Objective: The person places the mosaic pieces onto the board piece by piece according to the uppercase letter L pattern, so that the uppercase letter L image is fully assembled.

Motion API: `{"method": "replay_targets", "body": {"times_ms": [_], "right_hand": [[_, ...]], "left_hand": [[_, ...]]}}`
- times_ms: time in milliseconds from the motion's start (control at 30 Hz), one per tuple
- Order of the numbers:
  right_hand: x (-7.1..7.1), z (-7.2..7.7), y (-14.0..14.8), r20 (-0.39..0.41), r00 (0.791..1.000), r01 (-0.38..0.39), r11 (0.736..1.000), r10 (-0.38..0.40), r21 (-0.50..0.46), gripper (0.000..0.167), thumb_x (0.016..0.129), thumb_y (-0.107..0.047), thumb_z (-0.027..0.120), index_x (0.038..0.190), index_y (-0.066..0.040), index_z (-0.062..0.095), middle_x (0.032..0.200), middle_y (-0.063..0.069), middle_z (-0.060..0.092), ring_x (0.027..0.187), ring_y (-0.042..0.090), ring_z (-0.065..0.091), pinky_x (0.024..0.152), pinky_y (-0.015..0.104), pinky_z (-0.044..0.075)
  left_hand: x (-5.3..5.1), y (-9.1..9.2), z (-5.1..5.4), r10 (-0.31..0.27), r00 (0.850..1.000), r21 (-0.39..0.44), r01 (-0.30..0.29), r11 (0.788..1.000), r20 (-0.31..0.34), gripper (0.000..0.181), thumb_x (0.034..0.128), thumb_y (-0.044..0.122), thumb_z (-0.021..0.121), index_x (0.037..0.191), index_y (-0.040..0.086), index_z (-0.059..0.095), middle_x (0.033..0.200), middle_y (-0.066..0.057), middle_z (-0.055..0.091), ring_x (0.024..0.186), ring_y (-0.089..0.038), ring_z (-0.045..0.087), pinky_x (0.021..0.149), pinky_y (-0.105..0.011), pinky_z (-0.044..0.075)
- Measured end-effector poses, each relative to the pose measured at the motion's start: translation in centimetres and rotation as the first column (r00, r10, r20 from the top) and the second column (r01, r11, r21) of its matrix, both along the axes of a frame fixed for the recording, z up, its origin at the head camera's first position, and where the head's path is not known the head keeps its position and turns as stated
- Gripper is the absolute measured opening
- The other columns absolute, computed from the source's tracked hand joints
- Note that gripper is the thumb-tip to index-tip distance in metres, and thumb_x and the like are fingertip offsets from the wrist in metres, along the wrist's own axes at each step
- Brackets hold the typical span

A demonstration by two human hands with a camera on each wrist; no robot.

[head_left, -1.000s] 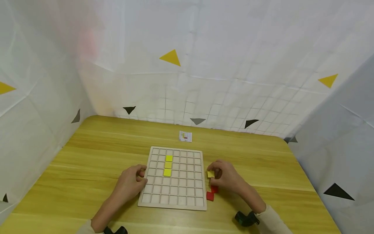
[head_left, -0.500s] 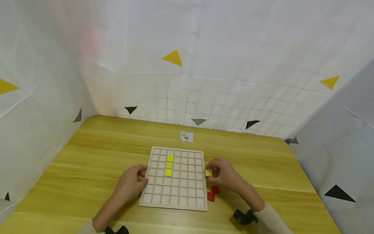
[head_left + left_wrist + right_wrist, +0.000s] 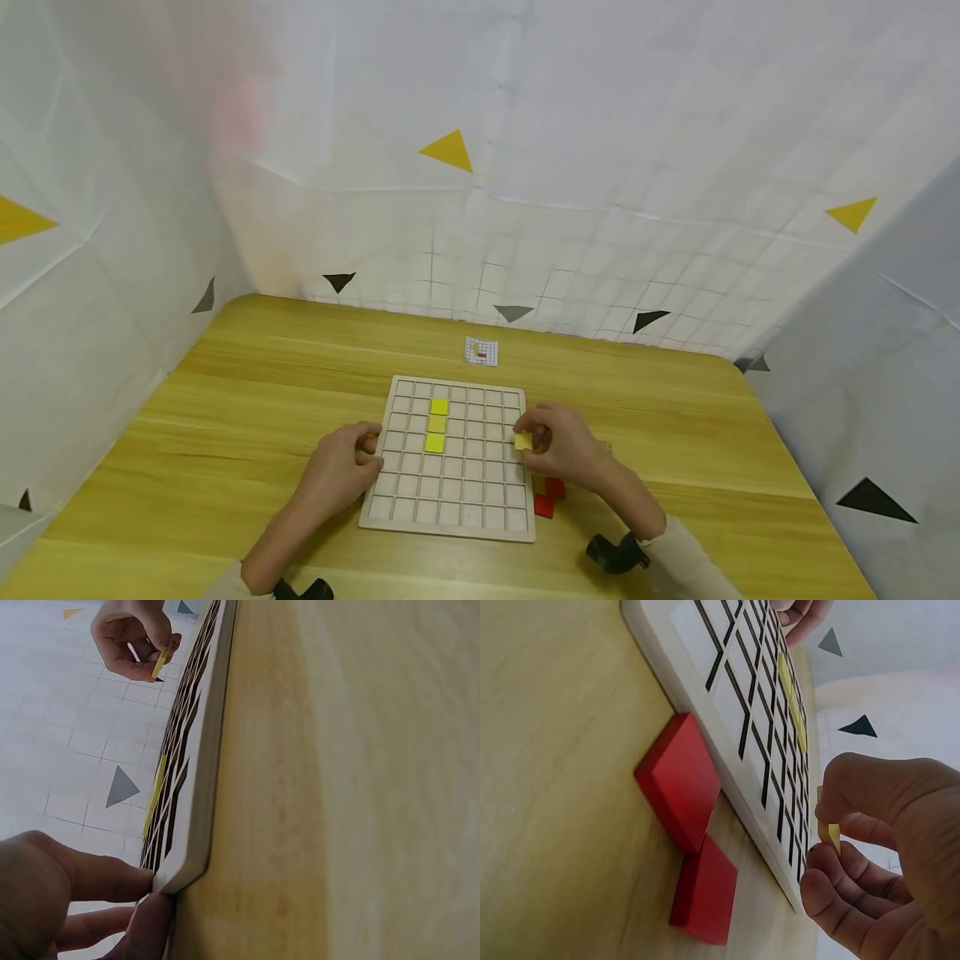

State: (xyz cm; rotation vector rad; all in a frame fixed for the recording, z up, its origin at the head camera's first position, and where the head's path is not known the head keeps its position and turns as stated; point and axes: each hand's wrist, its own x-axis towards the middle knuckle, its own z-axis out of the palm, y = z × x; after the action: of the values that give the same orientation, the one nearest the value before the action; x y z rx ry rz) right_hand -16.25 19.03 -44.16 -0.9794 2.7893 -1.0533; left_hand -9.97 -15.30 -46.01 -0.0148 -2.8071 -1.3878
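Observation:
A pale wooden grid board (image 3: 450, 483) lies on the table, with a column of three yellow tiles (image 3: 437, 425) set in its upper left part. My left hand (image 3: 341, 467) pinches the board's left edge between thumb and fingers, as the left wrist view shows at the board's rim (image 3: 196, 832). Over the board's right edge, my right hand (image 3: 566, 446) pinches a yellow tile (image 3: 522, 441); in the right wrist view that tile (image 3: 829, 831) is held up off the board. Two red tiles (image 3: 555, 488) (image 3: 681, 784) lie by the board's lower right edge, touching each other.
A small printed grid card (image 3: 481, 352) lies on the wooden table (image 3: 645, 392) behind the board. White sheets (image 3: 375, 225) with yellow, grey and black triangles stand around the table at the back and sides.
My right hand has moved left with the yellow tile, from beside the board to over its right edge. My left hand keeps its hold on the left edge.

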Motion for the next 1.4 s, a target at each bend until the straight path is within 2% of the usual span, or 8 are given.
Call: {"method": "replay_targets", "body": {"times_ms": [333,533,667,867,1100,1400], "right_hand": [[0.0,0.0,-1.2,0.023,1.000,-0.014,1.000,0.014,0.002,0.024,0.075,-0.005,0.080,0.096,-0.013,0.071,0.088,-0.001,0.058,0.070,0.016,0.058,0.061,0.025,0.051],[0.0,0.4,-2.1,0.002,0.999,-0.043,0.999,0.043,-0.004,0.025,0.075,-0.002,0.076,0.097,-0.012,0.071,0.087,-0.001,0.058,0.070,0.019,0.058,0.060,0.025,0.051],[0.0,0.3,-2.6,-0.016,0.998,-0.064,0.998,0.064,-0.002,0.025,0.074,-0.003,0.079,0.097,-0.011,0.072,0.085,-0.001,0.058,0.070,0.018,0.058,0.060,0.024,0.050],[0.1,0.0,-3.5,0.001,0.995,-0.102,0.994,0.102,-0.028,0.027,0.073,-0.002,0.081,0.098,-0.009,0.071,0.084,0.000,0.059,0.070,0.018,0.059,0.059,0.024,0.051],[0.4,0.0,-4.5,0.025,0.995,-0.099,0.995,0.100,-0.024,0.027,0.073,-0.003,0.078,0.098,-0.010,0.071,0.086,-0.001,0.060,0.072,0.019,0.059,0.060,0.024,0.051],[0.5,-0.3,-5.3,-0.013,0.991,-0.134,0.990,0.134,-0.031,0.026,0.072,-0.002,0.078,0.096,-0.009,0.071,0.082,0.002,0.059,0.069,0.019,0.058,0.059,0.023,0.050]], "left_hand": [[-0.1,0.0,-0.1,0.000,1.000,-0.006,0.000,1.000,0.005,0.043,0.0808,0.000,0.071,0.123,-0.004,0.066,0.092,-0.004,0.063,0.080,-0.014,0.063,0.070,-0.032,0.053],[-0.1,0.1,0.0,-0.001,1.000,-0.013,0.001,1.000,0.004,0.042,0.0809,0.001,0.071,0.122,-0.004,0.066,0.091,-0.004,0.063,0.079,-0.014,0.062,0.070,-0.032,0.053],[0.0,0.0,0.0,-0.005,1.000,-0.012,0.005,1.000,0.005,0.042,0.0815,0.000,0.071,0.123,-0.004,0.066,0.091,-0.004,0.063,0.080,-0.014,0.062,0.070,-0.032,0.053],[-0.2,0.0,-0.1,-0.001,1.000,-0.015,0.001,1.000,0.010,0.043,0.0811,0.001,0.072,0.123,-0.004,0.066,0.091,-0.004,0.063,0.080,-0.014,0.062,0.070,-0.032,0.053],[-0.3,0.0,-0.2,-0.003,1.000,-0.016,0.003,1.000,0.008,0.043,0.0805,0.001,0.072,0.123,-0.005,0.066,0.090,-0.004,0.063,0.079,-0.014,0.063,0.069,-0.032,0.054],[-0.2,0.0,-0.2,0.000,1.000,-0.014,0.000,1.000,0.008,0.043,0.0810,0.001,0.072,0.123,-0.004,0.066,0.091,-0.004,0.062,0.078,-0.014,0.063,0.068,-0.031,0.053]]}}
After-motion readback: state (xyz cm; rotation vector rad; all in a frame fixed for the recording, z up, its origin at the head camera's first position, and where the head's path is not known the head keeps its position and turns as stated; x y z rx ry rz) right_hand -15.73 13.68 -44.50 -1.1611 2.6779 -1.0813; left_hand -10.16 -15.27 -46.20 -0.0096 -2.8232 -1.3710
